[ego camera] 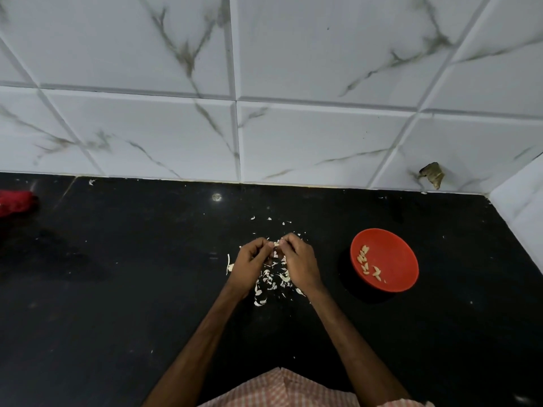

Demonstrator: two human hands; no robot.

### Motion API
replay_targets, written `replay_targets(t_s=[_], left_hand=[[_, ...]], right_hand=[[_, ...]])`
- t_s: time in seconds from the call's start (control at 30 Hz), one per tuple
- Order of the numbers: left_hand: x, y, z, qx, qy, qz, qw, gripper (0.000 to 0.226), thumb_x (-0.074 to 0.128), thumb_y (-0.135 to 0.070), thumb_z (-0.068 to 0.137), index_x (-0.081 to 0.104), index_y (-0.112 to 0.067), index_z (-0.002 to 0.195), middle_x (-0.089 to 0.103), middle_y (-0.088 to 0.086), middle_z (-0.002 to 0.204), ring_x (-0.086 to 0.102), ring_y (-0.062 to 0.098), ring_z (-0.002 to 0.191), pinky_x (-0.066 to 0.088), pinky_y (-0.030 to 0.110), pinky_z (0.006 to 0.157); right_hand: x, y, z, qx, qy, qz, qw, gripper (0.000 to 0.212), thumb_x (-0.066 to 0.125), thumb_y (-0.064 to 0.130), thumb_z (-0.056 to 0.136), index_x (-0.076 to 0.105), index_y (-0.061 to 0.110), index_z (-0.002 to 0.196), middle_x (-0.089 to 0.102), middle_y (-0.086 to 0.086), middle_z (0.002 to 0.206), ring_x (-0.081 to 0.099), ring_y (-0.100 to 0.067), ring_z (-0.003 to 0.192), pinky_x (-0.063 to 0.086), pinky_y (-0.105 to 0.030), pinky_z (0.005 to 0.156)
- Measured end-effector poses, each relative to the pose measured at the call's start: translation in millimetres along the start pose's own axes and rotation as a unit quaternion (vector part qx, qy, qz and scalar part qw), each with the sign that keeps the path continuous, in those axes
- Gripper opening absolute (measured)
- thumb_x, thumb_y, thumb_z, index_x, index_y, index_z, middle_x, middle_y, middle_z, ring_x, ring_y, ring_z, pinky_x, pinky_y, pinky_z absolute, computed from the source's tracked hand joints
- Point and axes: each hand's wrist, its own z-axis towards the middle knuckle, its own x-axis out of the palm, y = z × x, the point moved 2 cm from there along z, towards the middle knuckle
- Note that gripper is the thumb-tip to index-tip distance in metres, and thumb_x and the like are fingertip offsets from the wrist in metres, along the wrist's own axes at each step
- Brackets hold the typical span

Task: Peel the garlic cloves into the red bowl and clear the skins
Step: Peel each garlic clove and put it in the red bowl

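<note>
This is a kitchen. A black stone counter (117, 289) runs back to a wall of white, marble-veined tiles (323, 133), one of them chipped at the far right, where a side wall (520, 201) makes a corner. Food is being prepared on the counter. Garlic skins (271, 280) lie scattered near the middle, a red bowl (393, 254) to their right holds peeled cloves (364, 259), and a red cloth (16, 202) lies far left.

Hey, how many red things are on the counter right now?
2. The red bowl sits at right, holding peeled cloves; a red cloth lies at the far left edge, partly cut off. More may be out of view.
</note>
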Motion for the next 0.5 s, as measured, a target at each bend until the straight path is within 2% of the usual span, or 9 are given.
replay_targets(t_s=[0.07,0.13,0.23,0.33,0.4,0.5], left_hand=[[2.2,-2.9,0.3,0.021,0.016,0.024,0.999,0.029,0.05,-0.009,0.104,0.063,-0.009,0.078,0.059,-0.01,0.067,0.053,0.006,0.066,0.044,0.022,0.065],[2.0,-4.2,0.6,0.047,0.022,0.048,0.997,0.028,0.051,-0.017,0.103,0.063,-0.004,0.082,0.061,-0.007,0.069,0.056,0.009,0.068,0.047,0.027,0.066],[-0.6,-1.3,0.2,0.057,0.013,0.045,0.997,0.038,0.051,-0.034,0.098,0.062,0.0,0.085,0.065,0.009,0.075,0.059,0.021,0.072,0.05,0.04,0.07],[-1.5,2.4,-0.2,0.037,-0.001,0.011,0.999,0.034,0.052,-0.028,0.1,0.062,0.001,0.085,0.064,0.019,0.076,0.06,0.024,0.072,0.05,0.038,0.07],[-3.2,3.4,0.9,0.02,-0.022,0.004,1.0,0.028,0.052,-0.016,0.103,0.062,-0.005,0.079,0.061,0.011,0.07,0.056,0.019,0.069,0.047,0.031,0.067],[-5.7,4.5,1.0,0.006,-0.042,-0.009,0.999,0.028,0.051,-0.01,0.103,0.062,-0.007,0.077,0.061,0.004,0.068,0.055,0.016,0.066,0.046,0.026,0.063]], right_hand=[[3.4,1.4,0.2,0.036,0.003,0.048,0.998,0.032,0.047,0.023,0.104,0.057,0.018,0.074,0.058,0.005,0.067,0.049,-0.007,0.061,0.046,-0.044,0.068],[5.8,1.7,0.3,0.056,0.004,0.073,0.996,0.039,0.045,0.031,0.105,0.061,0.007,0.078,0.057,-0.002,0.069,0.05,-0.012,0.064,0.047,-0.044,0.068],[6.6,1.2,-0.6,0.074,0.018,0.135,0.988,0.047,0.048,0.038,0.105,0.057,0.01,0.068,0.052,0.001,0.058,0.048,-0.015,0.059,0.043,-0.039,0.064],[6.6,3.8,-1.0,0.085,0.024,0.196,0.977,0.042,0.051,0.032,0.105,0.057,0.013,0.067,0.054,0.005,0.056,0.052,-0.008,0.055,0.045,-0.029,0.061],[7.6,1.7,0.0,0.085,0.021,0.207,0.975,0.038,0.052,0.031,0.105,0.063,0.01,0.075,0.059,0.005,0.062,0.055,-0.005,0.058,0.044,-0.022,0.059],[8.1,-3.2,0.7,0.099,0.022,0.23,0.968,0.033,0.056,0.033,0.103,0.067,0.012,0.08,0.063,0.003,0.067,0.055,-0.009,0.064,0.043,-0.022,0.059]])
